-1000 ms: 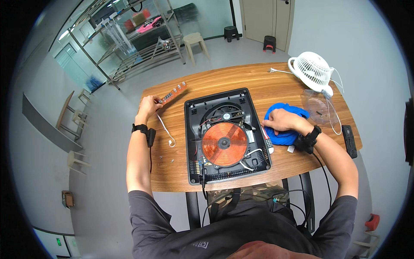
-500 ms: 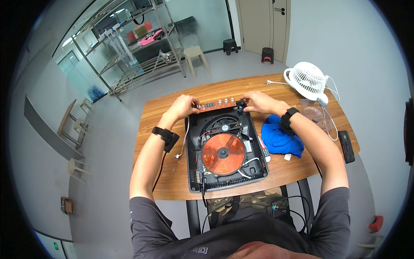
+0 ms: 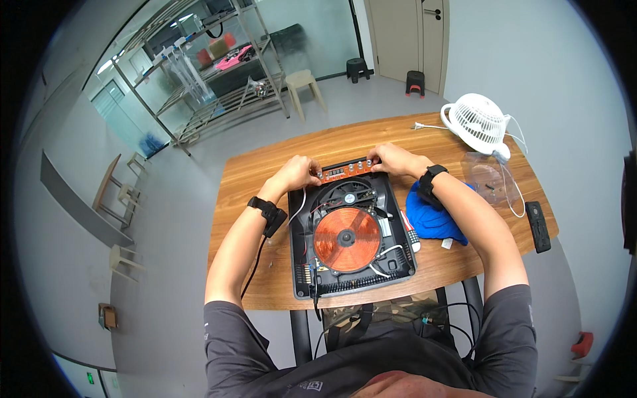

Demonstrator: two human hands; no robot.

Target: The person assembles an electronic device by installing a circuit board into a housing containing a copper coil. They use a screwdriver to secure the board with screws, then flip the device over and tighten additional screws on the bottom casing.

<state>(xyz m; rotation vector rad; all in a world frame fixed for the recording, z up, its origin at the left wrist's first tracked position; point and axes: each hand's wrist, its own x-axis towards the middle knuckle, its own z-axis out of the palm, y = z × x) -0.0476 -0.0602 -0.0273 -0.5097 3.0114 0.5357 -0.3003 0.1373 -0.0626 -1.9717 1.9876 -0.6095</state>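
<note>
A black induction cooker base (image 3: 297, 268) lies uncovered on the table, its round copper coil (image 3: 361, 240) and black cooling fan (image 3: 350, 198) exposed. At its far end is a narrow orange-brown circuit board (image 3: 345, 174) with round buttons and a small display. My left hand (image 3: 298, 174) has its fingers closed at the board's left end, where a white wire hangs down. The fingers of my right hand (image 3: 393, 160) pinch at the right end. The board lies just inside the base's far edge; whether it is seated is unclear.
A blue cloth (image 3: 434, 215) and a striped object (image 3: 411, 232) lie right of the base. Farther right are a white fan-like appliance (image 3: 479, 123) with its cord, a clear plastic piece (image 3: 488, 179) and a black device (image 3: 538, 227) by the table edge (image 3: 259, 305).
The board has shifted right and nearer, from over the far edge to inside the base. My right fingers have moved from the base's corner onto the board's end.
</note>
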